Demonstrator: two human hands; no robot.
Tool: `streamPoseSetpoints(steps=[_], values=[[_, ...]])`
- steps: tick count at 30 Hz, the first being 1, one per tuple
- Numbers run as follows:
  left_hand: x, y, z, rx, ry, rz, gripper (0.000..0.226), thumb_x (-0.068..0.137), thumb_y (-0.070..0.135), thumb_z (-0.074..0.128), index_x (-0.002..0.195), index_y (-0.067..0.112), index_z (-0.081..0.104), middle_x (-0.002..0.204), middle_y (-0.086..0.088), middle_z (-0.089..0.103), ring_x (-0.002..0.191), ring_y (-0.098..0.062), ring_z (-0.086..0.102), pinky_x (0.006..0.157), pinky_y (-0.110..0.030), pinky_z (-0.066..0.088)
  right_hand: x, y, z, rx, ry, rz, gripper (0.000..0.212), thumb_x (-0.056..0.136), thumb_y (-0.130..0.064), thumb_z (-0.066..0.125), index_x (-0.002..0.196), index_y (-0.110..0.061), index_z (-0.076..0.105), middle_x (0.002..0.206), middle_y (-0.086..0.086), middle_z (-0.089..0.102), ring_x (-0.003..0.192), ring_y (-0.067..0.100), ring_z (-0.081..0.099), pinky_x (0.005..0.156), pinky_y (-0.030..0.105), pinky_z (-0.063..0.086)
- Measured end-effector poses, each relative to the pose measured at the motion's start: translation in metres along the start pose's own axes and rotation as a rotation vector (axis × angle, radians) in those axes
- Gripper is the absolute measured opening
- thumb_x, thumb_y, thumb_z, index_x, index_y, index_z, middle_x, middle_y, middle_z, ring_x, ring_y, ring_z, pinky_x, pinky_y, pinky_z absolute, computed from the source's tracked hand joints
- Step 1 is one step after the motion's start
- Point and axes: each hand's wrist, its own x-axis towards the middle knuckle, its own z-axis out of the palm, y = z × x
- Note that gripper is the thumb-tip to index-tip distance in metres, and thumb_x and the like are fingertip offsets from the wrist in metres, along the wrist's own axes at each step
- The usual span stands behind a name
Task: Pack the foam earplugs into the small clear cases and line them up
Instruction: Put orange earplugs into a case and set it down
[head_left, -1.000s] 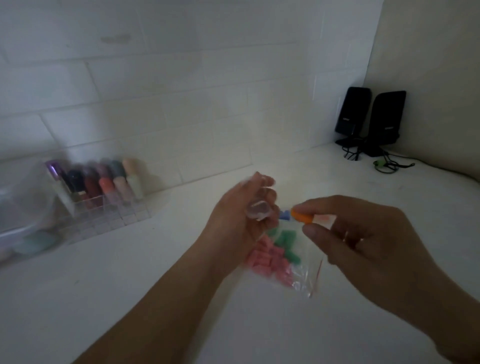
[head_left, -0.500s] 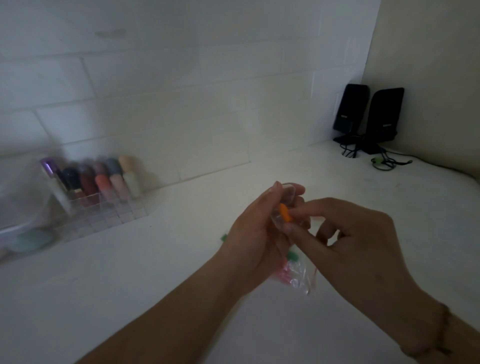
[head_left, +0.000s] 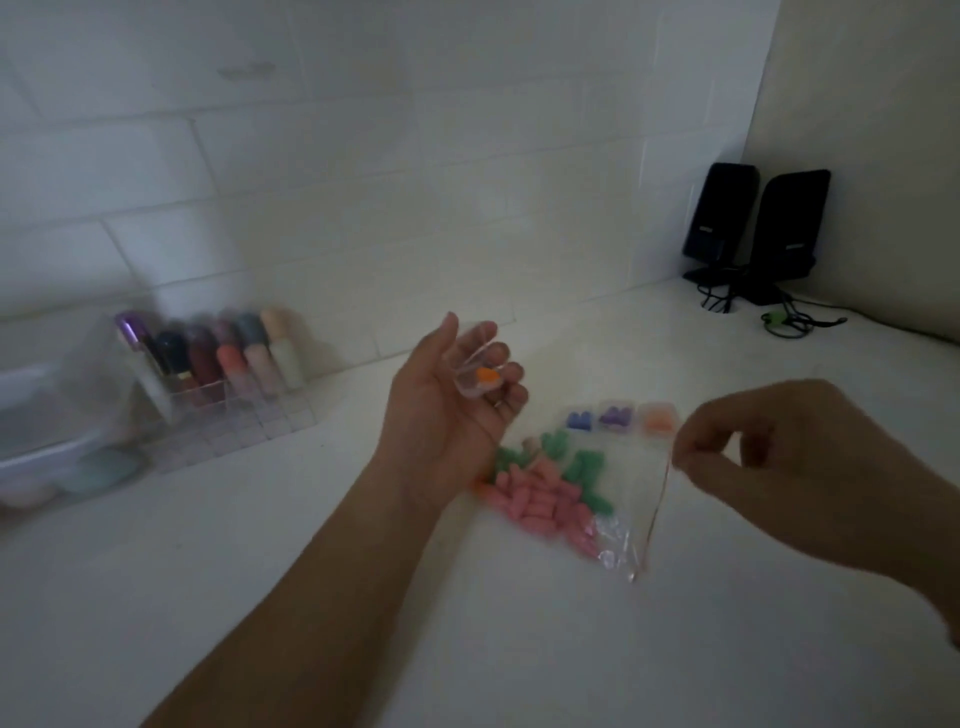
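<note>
Fingers (head_left: 501, 387) of my left hand (head_left: 447, 415) cup the open case (head_left: 475, 376), orange earplug (head_left: 487, 375) now inside; right hand (head_left: 779, 457) has withdrawn, pinching the bag (head_left: 618, 525) edge on the bench (head_left: 311, 545); closing comes next

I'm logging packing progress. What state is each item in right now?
Clear case: open, orange earplug inside, held in left hand.
Plastic bag: lying on counter, pink and green earplugs inside, edge pinched by right hand.
Three filled cases: lined up on counter.
</note>
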Motion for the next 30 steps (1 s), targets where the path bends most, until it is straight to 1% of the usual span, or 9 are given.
streamPoseSetpoints(steps=[2, 4, 8, 13, 17, 20, 24, 27, 30], values=[[0.006, 0.011, -0.017, 0.036, 0.055, -0.01, 0.017, 0.075, 0.013, 0.061, 0.091, 0.01, 0.056, 0.077, -0.005, 0.047, 0.066, -0.017, 0.05, 0.065, -0.027, 0.046, 0.0, 0.014, 0.005, -0.175, -0.232, -0.046, 0.006, 0.081, -0.043, 0.064, 0.077, -0.046, 0.066, 0.079, -0.037, 0.063, 0.073, -0.022, 0.052, 0.073, 0.015, 0.044], [0.011, 0.016, -0.032, 0.08, 0.136, -0.049, 0.026, 0.07, -0.001, 0.055, 0.093, 0.01, 0.053, 0.076, -0.006, 0.05, 0.066, -0.017, 0.052, 0.064, -0.026, 0.049, 0.001, 0.022, 0.018, -0.242, -0.373, -0.12, 0.016, 0.082, -0.046, 0.066, 0.095, -0.054, 0.061, 0.102, -0.038, 0.056, 0.088, -0.028, 0.044, 0.089, 0.012, 0.038], [0.015, 0.016, -0.048, 0.242, 0.273, -0.11, 0.034, 0.081, -0.014, 0.037, 0.097, 0.011, 0.052, 0.074, -0.005, 0.054, 0.066, -0.016, 0.056, 0.062, -0.025, 0.052, 0.004, 0.02, 0.033, -0.161, -0.383, -0.208, 0.036, 0.086, -0.047, 0.06, 0.121, -0.041, 0.062, 0.124, -0.03, 0.055, 0.112, -0.009, 0.051, 0.099, 0.019, 0.042], [0.012, -0.001, -0.039, 0.241, 0.231, -0.193, 0.039, 0.078, -0.019, 0.03, 0.1, 0.007, 0.05, 0.077, -0.011, 0.051, 0.067, -0.019, 0.056, 0.057, -0.023, 0.053, 0.002, 0.019, 0.045, -0.089, -0.522, -0.301, 0.044, 0.098, -0.043, 0.041, 0.141, -0.048, 0.037, 0.147, -0.039, 0.026, 0.134, -0.009, 0.035, 0.108, 0.019, 0.034], [0.011, -0.012, -0.029, 0.204, 0.202, -0.197, 0.048, 0.074, -0.025, 0.025, 0.102, 0.006, 0.05, 0.077, -0.012, 0.05, 0.07, -0.019, 0.055, 0.058, -0.024, 0.054, 0.001, 0.012, 0.049, -0.081, -0.52, -0.282, 0.053, 0.095, -0.046, 0.029, 0.142, -0.062, 0.01, 0.15, -0.04, 0.018, 0.133, 0.005, 0.044, 0.106, 0.028, 0.04], [0.009, -0.022, -0.022, 0.185, 0.2, -0.219, 0.049, 0.073, -0.025, 0.023, 0.101, 0.005, 0.051, 0.075, -0.012, 0.051, 0.068, -0.02, 0.054, 0.055, -0.024, 0.053, 0.001, 0.01, 0.05, -0.101, -0.376, -0.286, 0.053, 0.09, -0.045, 0.025, 0.142, -0.055, 0.027, 0.146, -0.033, 0.035, 0.119, 0.011, 0.058, 0.095, 0.033, 0.05], [0.007, -0.03, -0.016, 0.17, 0.206, -0.23, 0.05, 0.074, -0.025, 0.022, 0.1, 0.005, 0.052, 0.073, -0.011, 0.051, 0.068, -0.019, 0.054, 0.057, -0.024, 0.052, 0.003, 0.015, 0.055, -0.222, -0.183, -0.253, 0.041, 0.086, -0.04, 0.042, 0.121, -0.042, 0.064, 0.117, -0.02, 0.068, 0.098, 0.006, 0.068, 0.078, 0.018, 0.052], [0.006, -0.032, -0.013, 0.163, 0.226, -0.209, 0.051, 0.073, -0.026, 0.022, 0.099, 0.005, 0.053, 0.072, -0.011, 0.051, 0.066, -0.019, 0.053, 0.058, -0.025, 0.049, 0.007, 0.011, 0.06, -0.24, -0.172, -0.25, 0.045, 0.086, -0.053, 0.035, 0.117, -0.043, 0.066, 0.118, -0.02, 0.067, 0.1, 0.009, 0.068, 0.078, 0.028, 0.059], [0.005, -0.034, -0.01, 0.167, 0.257, -0.185, 0.052, 0.073, -0.026, 0.021, 0.101, 0.004, 0.052, 0.073, -0.011, 0.049, 0.064, -0.019, 0.051, 0.054, -0.023, 0.048, 0.008, 0.012, 0.067, -0.257, -0.227, -0.256, 0.069, 0.083, -0.066, 0.01, 0.129, -0.042, 0.056, 0.133, -0.021, 0.057, 0.115, 0.011, 0.06, 0.091, 0.032, 0.052]])
